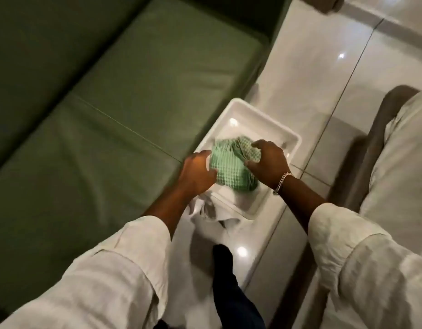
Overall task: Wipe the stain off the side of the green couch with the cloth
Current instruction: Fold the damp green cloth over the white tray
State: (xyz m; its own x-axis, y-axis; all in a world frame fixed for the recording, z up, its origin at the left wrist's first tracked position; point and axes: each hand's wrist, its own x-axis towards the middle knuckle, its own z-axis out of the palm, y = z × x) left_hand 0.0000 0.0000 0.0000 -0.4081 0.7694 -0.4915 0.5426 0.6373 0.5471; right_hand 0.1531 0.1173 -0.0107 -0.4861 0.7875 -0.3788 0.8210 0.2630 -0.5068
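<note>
Both hands are bunched around the green waffle-weave cloth [231, 168] over a white plastic tray [291, 141] on the tiled floor [347, 74]; left hand [197, 175] clamps it at 9 o'clock, right hand [269, 163] curls over it at 3 o'clock; looks like wringing it so it's damp, not dripping; can't tell if the tray holds water; green couch [98, 127] sits just beside the tray at 9 o'clock; stain isn't visible from here.

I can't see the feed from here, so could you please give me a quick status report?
Both hands, left and right, gripping the green cloth over the white tray. Green couch not yet touched. Nothing blocking.
</note>
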